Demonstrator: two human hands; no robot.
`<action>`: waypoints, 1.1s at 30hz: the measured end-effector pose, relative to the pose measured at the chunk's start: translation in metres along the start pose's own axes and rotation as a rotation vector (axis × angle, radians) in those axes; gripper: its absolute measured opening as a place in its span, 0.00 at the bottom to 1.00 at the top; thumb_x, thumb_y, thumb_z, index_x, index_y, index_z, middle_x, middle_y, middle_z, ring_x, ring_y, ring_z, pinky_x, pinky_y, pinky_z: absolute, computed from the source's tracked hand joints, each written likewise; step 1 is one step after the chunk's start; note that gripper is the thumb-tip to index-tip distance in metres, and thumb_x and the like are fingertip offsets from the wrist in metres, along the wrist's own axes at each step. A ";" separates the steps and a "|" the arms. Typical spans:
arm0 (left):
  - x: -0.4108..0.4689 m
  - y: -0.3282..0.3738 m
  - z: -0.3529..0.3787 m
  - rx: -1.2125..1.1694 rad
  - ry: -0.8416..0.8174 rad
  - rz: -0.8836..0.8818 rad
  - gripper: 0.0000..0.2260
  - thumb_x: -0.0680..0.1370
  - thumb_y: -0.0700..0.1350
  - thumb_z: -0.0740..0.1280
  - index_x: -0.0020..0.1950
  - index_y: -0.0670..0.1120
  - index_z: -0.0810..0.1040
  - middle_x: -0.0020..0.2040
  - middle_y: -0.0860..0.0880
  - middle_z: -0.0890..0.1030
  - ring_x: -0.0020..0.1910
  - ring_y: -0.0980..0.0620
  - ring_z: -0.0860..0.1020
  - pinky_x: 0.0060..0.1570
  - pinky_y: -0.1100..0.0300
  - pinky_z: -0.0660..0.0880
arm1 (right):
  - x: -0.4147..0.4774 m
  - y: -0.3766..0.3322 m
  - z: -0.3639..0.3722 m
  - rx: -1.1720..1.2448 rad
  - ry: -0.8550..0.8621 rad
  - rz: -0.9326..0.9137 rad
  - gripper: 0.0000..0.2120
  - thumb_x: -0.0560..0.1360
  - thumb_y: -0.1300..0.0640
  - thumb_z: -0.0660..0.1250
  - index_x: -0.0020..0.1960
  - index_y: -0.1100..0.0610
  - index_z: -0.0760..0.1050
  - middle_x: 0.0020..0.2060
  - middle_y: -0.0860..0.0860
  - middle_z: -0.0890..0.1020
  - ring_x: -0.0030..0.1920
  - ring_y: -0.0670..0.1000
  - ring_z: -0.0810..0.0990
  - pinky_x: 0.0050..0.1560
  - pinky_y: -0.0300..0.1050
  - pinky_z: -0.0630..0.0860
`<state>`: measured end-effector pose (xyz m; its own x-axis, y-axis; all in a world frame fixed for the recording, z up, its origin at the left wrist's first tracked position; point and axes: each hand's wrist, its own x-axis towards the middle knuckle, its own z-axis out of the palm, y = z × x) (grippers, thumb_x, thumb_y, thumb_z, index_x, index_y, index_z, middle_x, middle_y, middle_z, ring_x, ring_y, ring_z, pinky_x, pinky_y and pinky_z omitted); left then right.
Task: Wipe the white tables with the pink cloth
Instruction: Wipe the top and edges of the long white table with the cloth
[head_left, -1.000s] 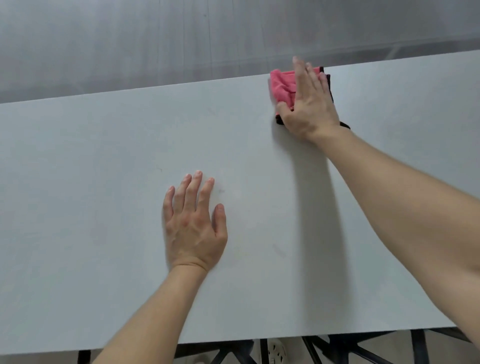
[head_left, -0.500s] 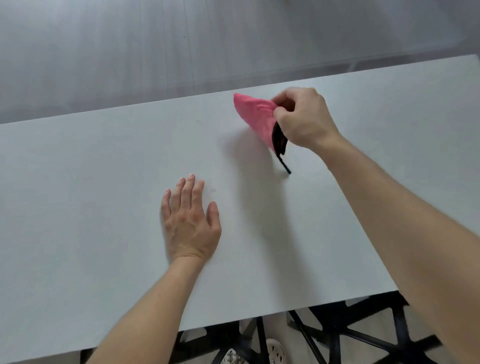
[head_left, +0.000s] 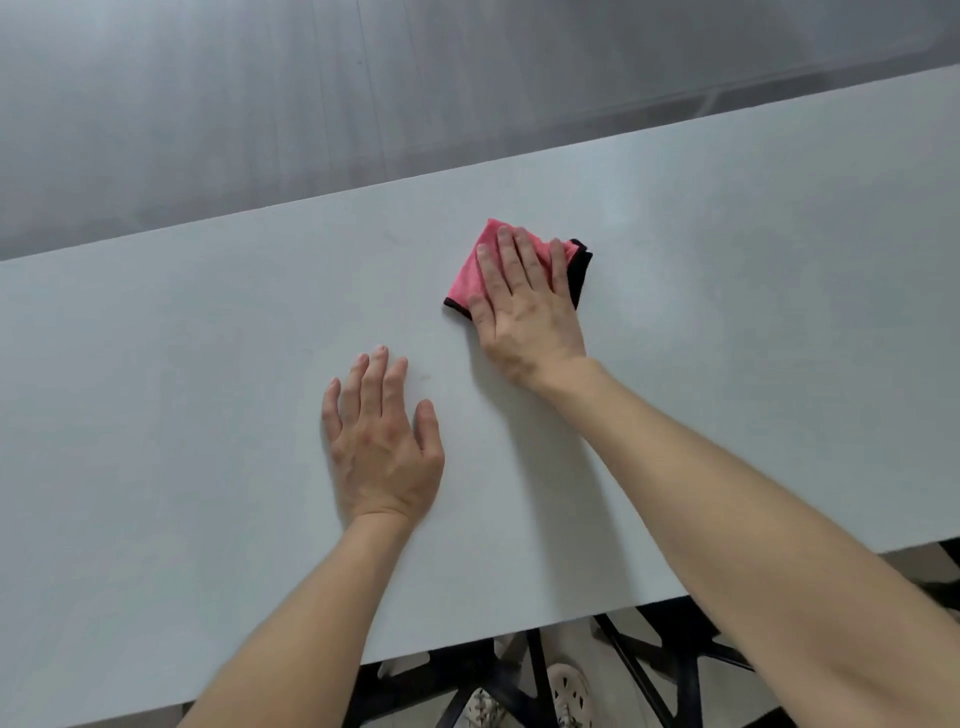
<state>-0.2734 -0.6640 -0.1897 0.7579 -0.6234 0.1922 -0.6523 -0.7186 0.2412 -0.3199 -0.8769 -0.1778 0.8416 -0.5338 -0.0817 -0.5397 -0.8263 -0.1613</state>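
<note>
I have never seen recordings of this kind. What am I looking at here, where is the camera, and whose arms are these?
There is no machine: these are one person's two bare arms. The camera sits on that person's head and looks forward and down, so the arms enter from the bottom. The left hand lies flat on the white table. The right hand presses a pink cloth with a black edge onto the same table, fingers straight, not curled round it. Beyond the far edge is grey floor. Under the near edge show a black frame and a shoe.
</note>
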 end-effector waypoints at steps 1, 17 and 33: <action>0.001 0.000 0.001 0.001 0.006 0.001 0.24 0.83 0.51 0.61 0.78 0.45 0.72 0.82 0.46 0.70 0.83 0.44 0.65 0.82 0.39 0.57 | -0.009 -0.004 0.000 -0.002 -0.031 -0.090 0.34 0.87 0.40 0.40 0.89 0.53 0.49 0.88 0.55 0.47 0.88 0.55 0.42 0.85 0.64 0.35; 0.000 0.000 -0.002 0.011 0.021 0.013 0.24 0.83 0.50 0.61 0.79 0.45 0.73 0.81 0.45 0.71 0.82 0.43 0.66 0.81 0.38 0.58 | 0.016 -0.014 -0.022 0.035 -0.121 -0.522 0.36 0.78 0.44 0.53 0.84 0.56 0.65 0.87 0.57 0.57 0.88 0.55 0.51 0.87 0.54 0.40; 0.000 -0.001 0.002 0.010 0.006 0.004 0.23 0.83 0.51 0.60 0.78 0.46 0.73 0.81 0.46 0.70 0.82 0.43 0.65 0.82 0.39 0.57 | 0.066 0.131 -0.050 -0.047 0.083 0.386 0.38 0.81 0.37 0.42 0.88 0.49 0.54 0.88 0.61 0.50 0.88 0.58 0.45 0.86 0.64 0.40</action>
<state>-0.2726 -0.6637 -0.1922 0.7553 -0.6243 0.1993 -0.6554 -0.7192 0.2308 -0.3365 -1.0291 -0.1550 0.5732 -0.8180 -0.0478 -0.8182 -0.5681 -0.0889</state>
